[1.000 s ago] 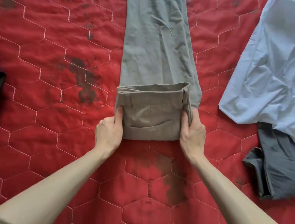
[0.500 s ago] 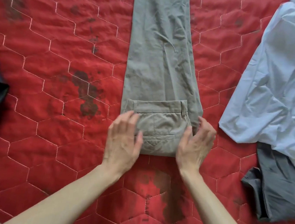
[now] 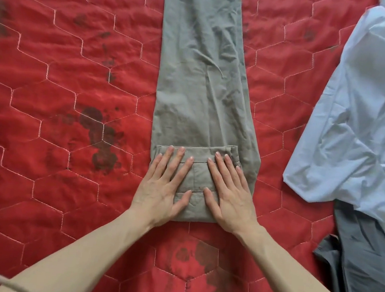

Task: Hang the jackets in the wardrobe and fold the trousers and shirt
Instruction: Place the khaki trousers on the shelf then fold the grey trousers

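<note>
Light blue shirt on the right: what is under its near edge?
A dark grey garment sticks out from under the light blue shirt, lying on the red quilt. How far it runs beneath is covered, so its type cannot be told.

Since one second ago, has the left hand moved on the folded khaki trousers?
Yes. The left hand left the fold's left edge and now lies flat on top, nearer the back pocket.

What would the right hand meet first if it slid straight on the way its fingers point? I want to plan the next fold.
Likely the waistband edge just past the right hand, then the trousers' unfolded leg.
</note>
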